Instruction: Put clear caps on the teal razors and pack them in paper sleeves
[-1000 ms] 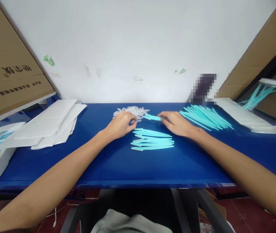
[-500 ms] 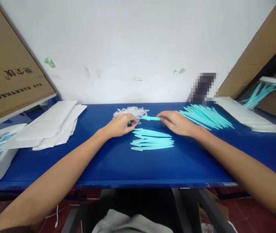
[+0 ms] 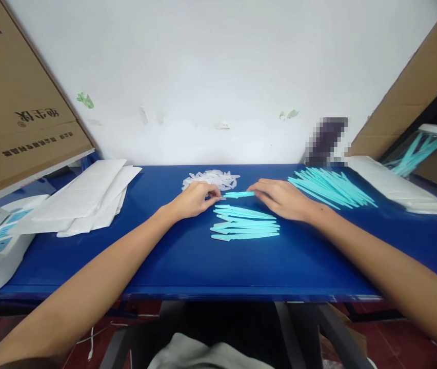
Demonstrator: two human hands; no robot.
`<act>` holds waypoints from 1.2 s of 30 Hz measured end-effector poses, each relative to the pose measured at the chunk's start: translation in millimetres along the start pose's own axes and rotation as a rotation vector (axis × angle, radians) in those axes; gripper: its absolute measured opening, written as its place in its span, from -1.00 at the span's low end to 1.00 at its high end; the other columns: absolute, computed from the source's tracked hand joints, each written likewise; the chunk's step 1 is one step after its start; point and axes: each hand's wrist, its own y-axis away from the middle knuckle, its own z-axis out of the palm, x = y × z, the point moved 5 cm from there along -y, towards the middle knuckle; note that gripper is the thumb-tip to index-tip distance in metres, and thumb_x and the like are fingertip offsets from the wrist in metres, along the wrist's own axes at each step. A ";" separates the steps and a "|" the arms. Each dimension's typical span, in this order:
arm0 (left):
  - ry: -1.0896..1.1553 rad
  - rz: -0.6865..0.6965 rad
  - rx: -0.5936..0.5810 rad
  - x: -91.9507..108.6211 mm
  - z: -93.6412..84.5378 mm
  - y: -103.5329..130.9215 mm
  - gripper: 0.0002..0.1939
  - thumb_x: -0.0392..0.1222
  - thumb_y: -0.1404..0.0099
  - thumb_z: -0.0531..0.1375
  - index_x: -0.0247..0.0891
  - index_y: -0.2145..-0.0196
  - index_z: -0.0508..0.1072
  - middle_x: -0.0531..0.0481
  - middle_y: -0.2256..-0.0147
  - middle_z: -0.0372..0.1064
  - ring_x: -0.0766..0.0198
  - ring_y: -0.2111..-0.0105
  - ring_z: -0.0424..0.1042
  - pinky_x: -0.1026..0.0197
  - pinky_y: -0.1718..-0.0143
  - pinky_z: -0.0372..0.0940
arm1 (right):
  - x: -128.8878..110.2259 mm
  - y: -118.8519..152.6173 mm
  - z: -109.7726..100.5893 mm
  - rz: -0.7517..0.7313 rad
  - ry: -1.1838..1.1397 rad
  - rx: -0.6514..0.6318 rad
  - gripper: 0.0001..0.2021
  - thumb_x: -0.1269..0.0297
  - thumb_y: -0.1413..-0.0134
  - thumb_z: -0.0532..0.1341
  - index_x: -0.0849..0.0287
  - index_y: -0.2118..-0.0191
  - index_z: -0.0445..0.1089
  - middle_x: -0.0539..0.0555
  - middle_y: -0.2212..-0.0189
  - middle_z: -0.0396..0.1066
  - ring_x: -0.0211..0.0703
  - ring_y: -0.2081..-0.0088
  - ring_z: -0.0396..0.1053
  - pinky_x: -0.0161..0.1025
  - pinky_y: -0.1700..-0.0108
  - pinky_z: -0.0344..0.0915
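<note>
My right hand [image 3: 274, 195] is closed on the handle of a turquoise eyebrow razor [image 3: 239, 195], its blade end pointing left. Facing it, my left hand [image 3: 198, 199] pinches a small clear plastic blade cap [image 3: 223, 198] between thumb and finger. The cap is at the razor's tip; whether the two touch I cannot tell. Behind my left hand lies a heap of clear caps [image 3: 218, 178]. Several turquoise razors [image 3: 245, 228] lie in a rough row in front of my hands. A larger pile of razors [image 3: 332, 187] spreads to the right of my right hand.
White padded sheets or bags [image 3: 83, 197] are stacked on the left of the blue table [image 3: 187, 266], with more white packaging [image 3: 399, 187] on the right. A cardboard box [image 3: 22, 92] stands at left. A clear container of turquoise razors [image 3: 420, 148] is at far right.
The razor in my right hand has come slightly lower and in line with my left fingers. A clear cap now shows in the left pinch. The whole view has shifted a little.
</note>
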 end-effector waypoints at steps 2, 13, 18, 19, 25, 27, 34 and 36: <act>0.017 0.000 0.005 -0.8 0.5 -0.1 -0.85 -0.22 -0.41 0.19 -0.24 0.21 0.57 -0.03 0.27 0.59 0.21 0.25 0.53 0.22 0.16 0.33 | -0.7 -0.2 0.3 -0.008 0.016 -0.013 -0.59 0.25 -0.42 -0.08 0.17 -0.10 0.46 0.21 0.04 0.53 0.07 0.10 0.48 -0.06 0.11 0.31; 0.088 0.012 0.022 -1.3 4.0 -0.9 -0.87 -0.25 -0.40 0.18 -0.24 0.22 0.56 -0.02 0.26 0.60 0.22 0.25 0.55 0.22 0.14 0.38 | -3.2 -1.7 6.8 0.005 0.101 -0.058 -0.60 0.25 -0.42 -0.07 0.14 -0.11 0.45 0.19 0.08 0.51 0.03 0.14 0.46 -0.12 0.17 0.25; 0.135 0.026 0.040 -1.6 5.2 -1.0 -0.88 -0.25 -0.39 0.20 -0.25 0.23 0.56 -0.03 0.26 0.60 0.23 0.24 0.56 0.24 0.14 0.39 | -3.5 -1.3 5.4 0.037 0.145 -0.086 -0.58 0.22 -0.44 -0.10 0.15 -0.12 0.45 0.19 0.07 0.50 0.01 0.17 0.45 -0.14 0.23 0.20; 0.141 0.026 0.041 -1.4 5.3 -1.0 -0.89 -0.26 -0.39 0.20 -0.25 0.24 0.56 -0.02 0.26 0.60 0.23 0.24 0.56 0.24 0.14 0.39 | -3.3 -1.2 5.7 0.038 0.150 -0.095 -0.57 0.21 -0.45 -0.11 0.14 -0.12 0.45 0.18 0.08 0.50 0.00 0.17 0.45 -0.15 0.24 0.19; 0.182 0.017 0.048 0.9 7.0 -2.7 -0.89 -0.30 -0.36 0.21 -0.25 0.25 0.57 -0.02 0.28 0.60 0.23 0.25 0.57 0.24 0.15 0.40 | -8.1 -3.8 11.3 0.017 0.177 -0.140 -0.56 0.17 -0.47 -0.13 0.11 -0.11 0.44 0.16 0.12 0.49 -0.02 0.19 0.44 -0.17 0.27 0.14; 0.242 -0.004 0.058 1.6 8.9 -4.9 -0.90 -0.32 -0.35 0.22 -0.26 0.26 0.57 -0.01 0.28 0.61 0.23 0.25 0.58 0.23 0.13 0.42 | -12.2 -6.8 12.4 0.019 0.180 -0.152 -0.57 0.18 -0.47 -0.12 0.11 -0.13 0.43 0.16 0.10 0.49 -0.02 0.19 0.45 -0.17 0.26 0.14; 0.373 -0.042 0.065 4.1 15.0 -11.5 -0.91 -0.35 -0.30 0.25 -0.28 0.30 0.58 -0.01 0.31 0.61 0.25 0.30 0.58 0.19 0.12 0.46 | -19.1 -15.8 13.6 0.004 0.107 -0.147 -0.59 0.20 -0.45 -0.07 0.10 -0.13 0.45 0.16 0.07 0.51 0.00 0.12 0.46 -0.18 0.23 0.18; 0.383 -0.046 0.066 3.5 14.8 -11.2 -0.94 -0.32 -0.29 0.27 -0.28 0.29 0.58 -0.02 0.29 0.61 0.24 0.29 0.58 0.18 0.12 0.46 | -16.8 -15.3 15.6 0.006 0.094 -0.144 -0.59 0.14 -0.45 -0.06 0.08 -0.14 0.45 0.15 0.05 0.52 0.01 0.11 0.47 -0.18 0.22 0.20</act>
